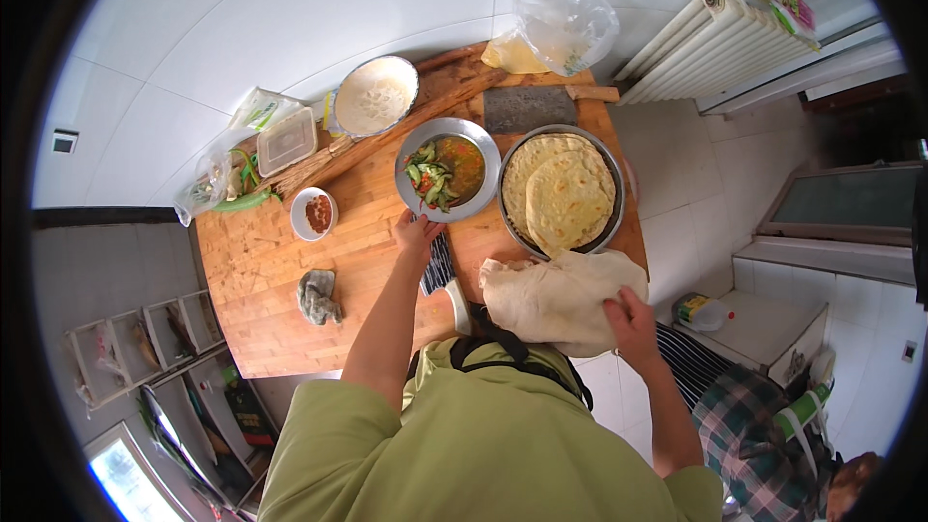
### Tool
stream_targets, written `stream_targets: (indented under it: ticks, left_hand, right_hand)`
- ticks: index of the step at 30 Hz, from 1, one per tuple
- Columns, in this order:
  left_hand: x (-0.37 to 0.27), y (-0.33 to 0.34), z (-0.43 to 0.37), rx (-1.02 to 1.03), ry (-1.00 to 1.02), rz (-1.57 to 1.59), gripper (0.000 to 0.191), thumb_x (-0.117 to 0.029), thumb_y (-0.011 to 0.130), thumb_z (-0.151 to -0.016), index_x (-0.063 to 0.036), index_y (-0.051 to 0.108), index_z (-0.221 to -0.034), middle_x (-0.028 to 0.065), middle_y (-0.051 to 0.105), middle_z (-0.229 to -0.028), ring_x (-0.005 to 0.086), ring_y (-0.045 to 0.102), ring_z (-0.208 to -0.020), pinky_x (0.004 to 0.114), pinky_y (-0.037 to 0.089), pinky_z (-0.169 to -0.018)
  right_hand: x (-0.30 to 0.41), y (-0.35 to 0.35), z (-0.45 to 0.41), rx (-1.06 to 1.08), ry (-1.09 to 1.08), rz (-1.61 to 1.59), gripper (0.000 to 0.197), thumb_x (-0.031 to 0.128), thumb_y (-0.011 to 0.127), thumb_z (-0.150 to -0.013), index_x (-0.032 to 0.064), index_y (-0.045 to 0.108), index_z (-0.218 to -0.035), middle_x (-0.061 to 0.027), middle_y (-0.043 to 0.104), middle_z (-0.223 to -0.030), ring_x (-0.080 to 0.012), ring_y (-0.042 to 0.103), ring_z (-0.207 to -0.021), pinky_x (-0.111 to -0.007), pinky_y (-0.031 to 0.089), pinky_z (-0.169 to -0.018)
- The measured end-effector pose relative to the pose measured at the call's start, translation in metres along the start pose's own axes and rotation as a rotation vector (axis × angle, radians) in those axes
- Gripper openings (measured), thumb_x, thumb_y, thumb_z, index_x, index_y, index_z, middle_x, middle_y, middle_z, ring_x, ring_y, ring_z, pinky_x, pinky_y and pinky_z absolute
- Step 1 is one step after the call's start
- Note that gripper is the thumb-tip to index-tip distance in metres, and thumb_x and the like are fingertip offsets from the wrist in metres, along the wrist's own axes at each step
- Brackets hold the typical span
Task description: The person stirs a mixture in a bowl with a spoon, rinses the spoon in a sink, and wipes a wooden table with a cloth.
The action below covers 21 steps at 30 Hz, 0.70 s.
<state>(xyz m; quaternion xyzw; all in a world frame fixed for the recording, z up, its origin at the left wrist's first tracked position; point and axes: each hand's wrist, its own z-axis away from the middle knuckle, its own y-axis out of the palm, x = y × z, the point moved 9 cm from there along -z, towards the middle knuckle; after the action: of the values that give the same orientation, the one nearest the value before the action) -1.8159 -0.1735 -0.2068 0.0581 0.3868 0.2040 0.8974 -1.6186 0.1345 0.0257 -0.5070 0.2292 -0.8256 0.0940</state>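
Note:
My left hand (419, 233) touches the near rim of a grey metal plate (481, 209) that holds sliced green peppers (429, 177) in a reddish-yellow liquid. Under that hand and wrist lies a kitchen cleaver (444, 261) with a pale handle, its blade showing striped reflections. On the right, my right hand (628, 310) has its fingers on the edge of a cream cloth (551, 297); whether they pinch it is unclear. The cloth lies against the near rim of a round metal pan (507, 214) stacked with browned flatbreads (569, 196).
The wooden table (254, 304) also bears a bowl of red sauce (314, 214), a grey rag (319, 297), a floury bowl (376, 96), a plastic container (288, 142) and another cleaver (529, 109). A radiator (710, 43) stands far right; a person in plaid (754, 442) is at lower right.

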Motion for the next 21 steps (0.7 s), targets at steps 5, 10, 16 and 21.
stream_targets:
  ticks: [5, 10, 16, 21]
  left_hand:
    - [0.004, -0.031, -0.002, -0.048, -0.018, 0.027, 0.03, -0.002, 0.041, -0.09, -0.0025, 0.038, -0.12, 0.0165, 0.056, -0.107, 0.0305, 0.06, -0.093, 0.041, 0.052, -0.08]
    - [0.007, -0.032, 0.013, 0.047, -0.151, 0.158, 0.034, -0.01, 0.043, -0.091, -0.002, 0.035, -0.123, 0.02, 0.051, -0.112, 0.0322, 0.056, -0.1, 0.041, 0.047, -0.088]
    - [-0.003, -0.041, 0.071, 0.02, -0.031, -0.248, 0.038, -0.01, 0.047, -0.088, -0.0024, 0.036, -0.123, 0.0179, 0.056, -0.104, 0.025, 0.058, -0.094, 0.035, 0.049, -0.081]
    - [-0.027, 0.092, 0.137, 0.592, 0.477, -0.727, 0.054, -0.022, 0.066, -0.079, -0.0048, 0.044, -0.125, 0.0141, 0.057, -0.112, 0.0238, 0.053, -0.106, 0.032, 0.044, -0.087]
  right_hand:
    - [0.041, -0.057, -0.003, -0.216, 0.043, -0.335, 0.032, 0.021, 0.055, -0.088, -0.0054, 0.053, -0.106, 0.0004, 0.055, -0.082, -0.0056, 0.045, -0.073, -0.02, 0.039, -0.065]
    - [0.092, -0.152, 0.012, -0.697, -0.016, -0.027, 0.04, 0.028, 0.052, -0.089, -0.0063, 0.052, -0.111, -0.0078, 0.06, -0.091, -0.0126, 0.052, -0.08, -0.023, 0.041, -0.074]
    - [0.174, -0.193, -0.003, -0.95, -0.356, 0.218, 0.035, 0.025, 0.048, -0.092, -0.0037, 0.053, -0.111, -0.0063, 0.06, -0.09, -0.0108, 0.05, -0.079, -0.023, 0.041, -0.074]
    - [0.169, -0.178, -0.034, -0.757, -0.439, -0.064, 0.039, 0.028, 0.049, -0.092, -0.0056, 0.051, -0.112, -0.0055, 0.058, -0.095, -0.0091, 0.049, -0.084, -0.022, 0.039, -0.079]
